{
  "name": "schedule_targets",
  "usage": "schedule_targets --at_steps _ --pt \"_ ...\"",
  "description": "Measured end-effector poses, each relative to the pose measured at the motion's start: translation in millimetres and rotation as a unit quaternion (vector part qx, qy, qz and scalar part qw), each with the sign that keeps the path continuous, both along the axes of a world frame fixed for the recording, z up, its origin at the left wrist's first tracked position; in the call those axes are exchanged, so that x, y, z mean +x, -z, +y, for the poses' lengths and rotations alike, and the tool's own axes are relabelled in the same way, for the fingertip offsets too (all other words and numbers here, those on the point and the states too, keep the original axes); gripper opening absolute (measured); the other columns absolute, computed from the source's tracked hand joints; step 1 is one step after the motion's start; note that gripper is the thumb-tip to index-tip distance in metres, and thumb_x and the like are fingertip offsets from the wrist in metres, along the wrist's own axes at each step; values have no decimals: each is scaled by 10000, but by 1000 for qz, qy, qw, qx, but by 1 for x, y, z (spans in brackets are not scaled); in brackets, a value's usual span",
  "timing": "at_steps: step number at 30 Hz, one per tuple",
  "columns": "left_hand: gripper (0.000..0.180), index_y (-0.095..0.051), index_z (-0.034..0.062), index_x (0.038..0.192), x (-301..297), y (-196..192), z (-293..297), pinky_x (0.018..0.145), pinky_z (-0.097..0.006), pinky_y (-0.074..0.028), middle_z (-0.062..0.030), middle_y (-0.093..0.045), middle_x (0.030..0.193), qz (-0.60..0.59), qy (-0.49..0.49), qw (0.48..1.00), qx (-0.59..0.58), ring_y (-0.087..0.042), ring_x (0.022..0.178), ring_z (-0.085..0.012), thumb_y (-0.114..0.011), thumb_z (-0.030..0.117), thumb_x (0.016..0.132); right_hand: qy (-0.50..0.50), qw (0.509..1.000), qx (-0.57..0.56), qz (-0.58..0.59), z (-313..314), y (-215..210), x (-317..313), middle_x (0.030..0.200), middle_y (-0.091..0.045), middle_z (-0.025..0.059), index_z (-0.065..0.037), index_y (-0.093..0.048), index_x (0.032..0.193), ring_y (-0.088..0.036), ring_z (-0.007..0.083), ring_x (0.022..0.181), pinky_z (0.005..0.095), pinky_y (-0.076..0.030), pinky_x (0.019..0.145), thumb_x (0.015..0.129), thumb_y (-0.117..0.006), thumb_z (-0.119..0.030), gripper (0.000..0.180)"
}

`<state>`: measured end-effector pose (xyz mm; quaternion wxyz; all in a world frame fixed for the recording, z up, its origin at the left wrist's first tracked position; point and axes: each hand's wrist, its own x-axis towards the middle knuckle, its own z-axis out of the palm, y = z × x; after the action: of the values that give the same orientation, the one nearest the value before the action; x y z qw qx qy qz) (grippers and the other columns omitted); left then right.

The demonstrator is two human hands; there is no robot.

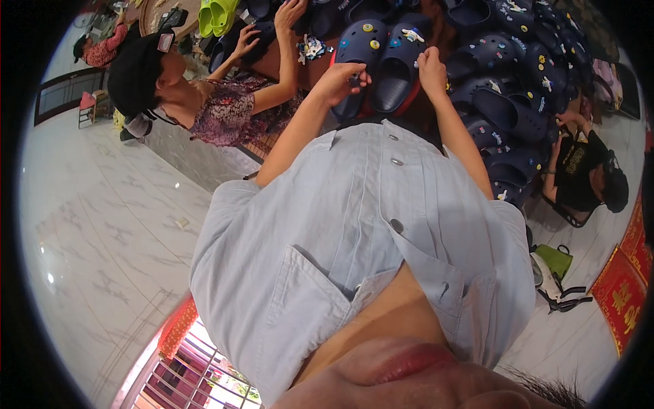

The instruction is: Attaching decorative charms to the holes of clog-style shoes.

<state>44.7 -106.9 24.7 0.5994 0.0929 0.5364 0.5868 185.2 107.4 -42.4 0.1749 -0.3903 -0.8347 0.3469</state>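
Note:
Two dark navy clogs lie side by side in front of me, toes pointing away. The left clog (360, 45) has a round yellow charm and small blue ones on its upper. A white-and-yellow charm sits on the right clog (393, 83). My left hand (342, 82) is over the left clog, its fingers curled round something small and dark that I cannot make out. At the right clog's outer edge my right hand (432, 69) is closed, fingertips pinched together; what they hold, if anything, is hidden. Something red (417, 91) shows beneath the clogs.
A big heap of navy clogs (507, 102) with charms rises at my right. Loose charms (312, 48) lie beyond my left hand, near lime-green clogs (216, 17). One co-worker (225, 112) sits at my left, another (582, 163) at the right. Further back left is another person (105, 48).

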Motion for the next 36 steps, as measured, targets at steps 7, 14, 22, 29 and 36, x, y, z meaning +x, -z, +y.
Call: schedule_targets --at_steps 7,14,22,29,36 --pt "179 -667 77 943 7 2 1 667 -204 -409 30 -621 816 138 30 988 -67 -540 731 -37 -599 242 933 7 997 -3 73 -1 5 5 847 -639 235 -60 -474 1049 -618 463 831 545 -462 722 924 -528 -285 263" --pt "154 -673 66 1004 6 9 1 609 -177 -399 40 -615 771 173 43 982 -58 -546 692 -38 -621 188 925 -11 995 -33 98 -1 9 10 781 -635 202 -58 -508 981 -628 426 766 495 -470 669 915 -568 -285 243" --pt "141 -657 40 974 5 13 5 517 -191 -391 4 -612 697 245 35 967 -64 -550 589 -52 -598 159 928 12 991 -22 130 -7 6 15 769 -647 200 -65 -513 1008 -641 407 771 489 -468 668 939 -559 -345 292" --pt "330 -546 -54 1150 6 21 5 518 -243 -449 -59 -618 686 297 58 950 -72 -591 590 -107 -644 122 889 -77 991 -90 54 -17 -17 33 773 -628 200 -61 -515 961 -634 377 723 448 -450 624 895 -613 -403 362" --pt "241 -573 -48 868 0 24 33 522 -279 -465 -102 -636 662 356 99 925 -88 -610 563 -151 -674 170 870 -108 985 -128 -42 -29 -12 39 782 -613 191 -63 -448 979 -626 414 805 484 -465 687 765 -717 -336 439"
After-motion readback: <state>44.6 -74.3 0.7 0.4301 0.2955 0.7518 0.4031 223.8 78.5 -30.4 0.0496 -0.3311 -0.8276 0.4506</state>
